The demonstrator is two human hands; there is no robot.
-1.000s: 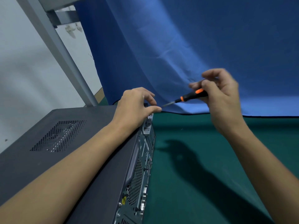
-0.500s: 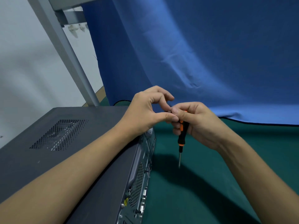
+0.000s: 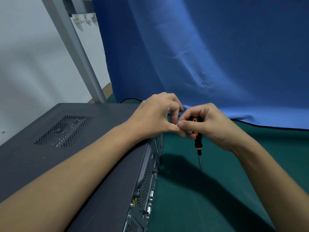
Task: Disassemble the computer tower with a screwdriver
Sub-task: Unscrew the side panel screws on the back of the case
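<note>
The computer tower (image 3: 83, 148) lies on its side on the green mat (image 3: 217, 198), its port panel facing right. Above the tower's far right corner, the left hand (image 3: 153, 118) pinches a small silver screw (image 3: 176, 125) between thumb and forefinger. The right hand (image 3: 210, 126) meets it, thumb and forefinger tips touching the screw, while its other fingers curl round the handle of the screwdriver (image 3: 198, 144), shaft pointing down over the mat. Behind hang a blue cloth (image 3: 200, 56) and a slanted grey post (image 3: 73, 47).

A staged recording bench is suggested. A blue backdrop cloth (image 3: 209, 52) is hung behind the green-covered surface (image 3: 209, 190). A grey metal frame (image 3: 73, 47) is seen upper left.
</note>
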